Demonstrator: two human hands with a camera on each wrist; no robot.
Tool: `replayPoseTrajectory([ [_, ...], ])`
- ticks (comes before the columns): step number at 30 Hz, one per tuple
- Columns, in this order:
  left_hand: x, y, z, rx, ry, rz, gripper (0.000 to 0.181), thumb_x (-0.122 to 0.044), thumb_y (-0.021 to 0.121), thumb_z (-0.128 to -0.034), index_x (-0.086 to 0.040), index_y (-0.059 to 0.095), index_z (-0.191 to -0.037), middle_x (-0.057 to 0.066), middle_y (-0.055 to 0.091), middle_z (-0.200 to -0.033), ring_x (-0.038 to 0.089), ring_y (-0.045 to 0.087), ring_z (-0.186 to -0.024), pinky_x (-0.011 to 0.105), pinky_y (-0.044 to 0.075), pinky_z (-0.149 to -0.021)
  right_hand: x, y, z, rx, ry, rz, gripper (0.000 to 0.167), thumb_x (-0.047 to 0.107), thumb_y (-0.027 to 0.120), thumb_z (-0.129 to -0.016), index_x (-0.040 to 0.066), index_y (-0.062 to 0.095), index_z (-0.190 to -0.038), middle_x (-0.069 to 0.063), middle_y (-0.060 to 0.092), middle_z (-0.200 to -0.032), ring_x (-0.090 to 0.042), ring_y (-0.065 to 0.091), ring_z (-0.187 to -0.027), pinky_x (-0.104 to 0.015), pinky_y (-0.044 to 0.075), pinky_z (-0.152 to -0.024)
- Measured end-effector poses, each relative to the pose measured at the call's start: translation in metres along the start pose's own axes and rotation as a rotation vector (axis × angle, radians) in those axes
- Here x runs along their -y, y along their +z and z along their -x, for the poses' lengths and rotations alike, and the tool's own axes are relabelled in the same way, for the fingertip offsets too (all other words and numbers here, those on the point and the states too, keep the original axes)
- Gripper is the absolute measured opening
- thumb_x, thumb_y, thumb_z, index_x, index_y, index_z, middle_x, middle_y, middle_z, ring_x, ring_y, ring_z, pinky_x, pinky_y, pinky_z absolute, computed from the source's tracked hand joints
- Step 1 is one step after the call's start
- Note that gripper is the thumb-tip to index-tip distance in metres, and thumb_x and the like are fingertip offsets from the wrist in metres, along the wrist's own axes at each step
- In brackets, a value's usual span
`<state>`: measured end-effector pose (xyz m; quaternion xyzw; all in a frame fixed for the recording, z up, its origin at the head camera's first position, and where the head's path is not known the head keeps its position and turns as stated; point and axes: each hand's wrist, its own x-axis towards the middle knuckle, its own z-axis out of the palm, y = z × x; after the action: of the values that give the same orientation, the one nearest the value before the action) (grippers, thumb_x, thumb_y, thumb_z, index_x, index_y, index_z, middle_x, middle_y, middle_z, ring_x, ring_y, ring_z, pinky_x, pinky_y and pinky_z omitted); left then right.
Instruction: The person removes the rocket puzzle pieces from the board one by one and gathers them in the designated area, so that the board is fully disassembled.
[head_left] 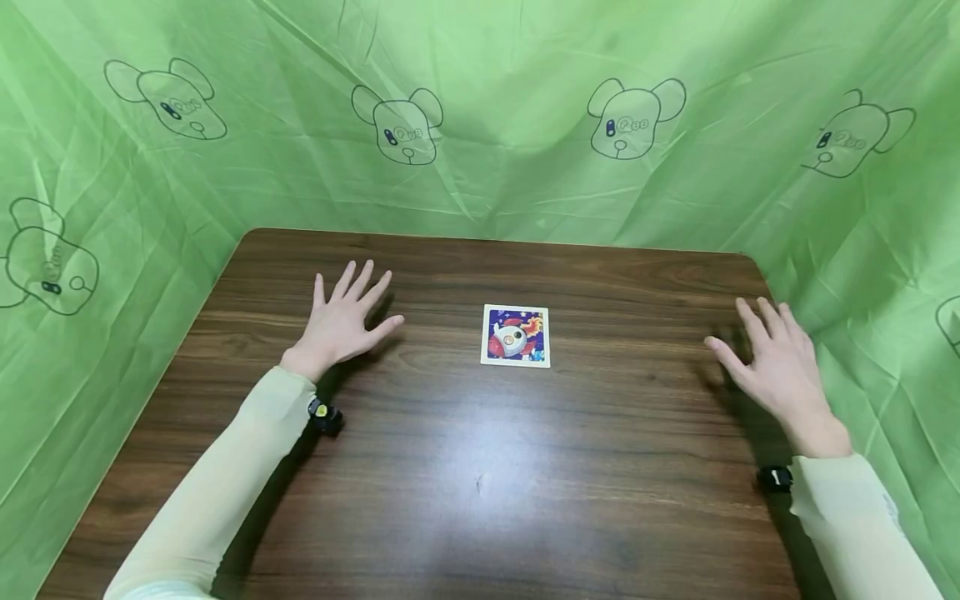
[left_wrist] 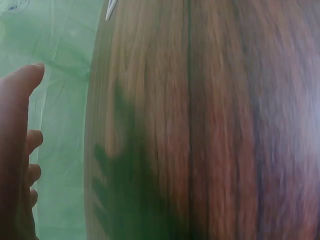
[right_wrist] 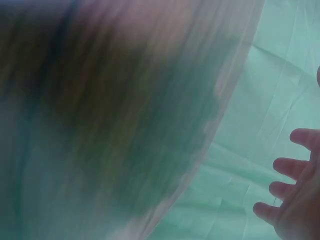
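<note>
Head view: the card (head_left: 515,336) lies flat on the table (head_left: 480,467), its picture side up, white border all round, and neither of my hands touches it. To the card's left I hold my left hand (head_left: 341,325) with the back up, fingers straight and spread wide, holding nothing; the thumb sticks out toward the card, and the fingertips reach farther from me than the card's far edge. That forearm, in its pale left sleeve (head_left: 217,483), slants up from the near left of the card. My right hand (head_left: 783,367) is to the card's right, well apart from it and farther off than my left. It has its back up too, fingers parted and grasping nothing, thumb pointing toward the card, palm a little nearer me than the card. Its right sleeve (head_left: 855,508) comes in from the card's near right. Each hand throws a shadow on the wood. Beyond the card and table hangs the green cloth (head_left: 495,192).
</note>
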<state>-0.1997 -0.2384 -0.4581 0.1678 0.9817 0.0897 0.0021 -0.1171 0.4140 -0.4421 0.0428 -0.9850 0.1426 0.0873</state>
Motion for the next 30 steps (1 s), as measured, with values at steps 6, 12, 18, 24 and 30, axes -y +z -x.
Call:
replayPoseTrajectory([
  [6, -0.016, 0.001, -0.004, 0.002, 0.041, 0.058, 0.089, -0.075, 0.046, -0.0969, -0.026, 0.025, -0.167, 0.009, 0.01, -0.175, 0.036, 0.009, -0.16, 0.075, 0.001, -0.118, 0.015, 0.004, -0.008, -0.033, -0.054, -0.038, 0.077, 0.051, 0.059, -0.102, 0.005, 0.037, -0.16, -0.034, 0.033, -0.16, -0.057, 0.021, -0.15, -0.079, 0.02, -0.109],
  [12, -0.032, 0.002, -0.009, -0.023, 0.081, 0.099, 0.089, -0.07, 0.052, -0.0973, -0.022, 0.026, -0.167, 0.013, 0.02, -0.173, 0.039, 0.023, -0.155, 0.073, 0.012, -0.119, 0.034, 0.007, -0.016, -0.005, -0.1, -0.049, 0.075, 0.049, 0.06, -0.103, 0.006, 0.039, -0.16, -0.033, 0.036, -0.158, -0.057, 0.027, -0.148, -0.079, 0.024, -0.107],
  [18, -0.049, 0.007, -0.015, -0.039, 0.099, 0.138, 0.091, -0.069, 0.056, -0.0958, -0.018, 0.027, -0.166, 0.015, 0.032, -0.166, 0.039, 0.034, -0.148, 0.068, 0.027, -0.113, 0.056, 0.011, -0.024, -0.04, -0.189, -0.066, 0.068, 0.042, 0.068, -0.099, 0.003, 0.049, -0.152, -0.033, 0.049, -0.147, -0.057, 0.043, -0.134, -0.073, 0.033, -0.104],
  [24, -0.068, 0.014, -0.023, -0.014, 0.123, 0.137, 0.094, -0.07, 0.058, -0.0946, -0.015, 0.03, -0.166, 0.016, 0.037, -0.163, 0.037, 0.04, -0.143, 0.064, 0.034, -0.11, 0.08, 0.014, -0.037, 0.035, -0.188, -0.094, 0.057, 0.038, 0.064, -0.103, 0.003, 0.054, -0.146, -0.03, 0.055, -0.136, -0.052, 0.049, -0.125, -0.07, 0.041, -0.096],
  [30, -0.087, 0.022, -0.032, 0.015, 0.175, 0.169, 0.089, -0.066, 0.062, -0.0939, -0.018, 0.036, -0.164, 0.014, 0.04, -0.161, 0.036, 0.042, -0.139, 0.062, 0.035, -0.107, 0.104, 0.022, -0.051, 0.103, -0.201, -0.152, 0.052, 0.034, 0.063, -0.104, 0.001, 0.056, -0.143, -0.028, 0.058, -0.131, -0.047, 0.052, -0.121, -0.068, 0.045, -0.09],
])
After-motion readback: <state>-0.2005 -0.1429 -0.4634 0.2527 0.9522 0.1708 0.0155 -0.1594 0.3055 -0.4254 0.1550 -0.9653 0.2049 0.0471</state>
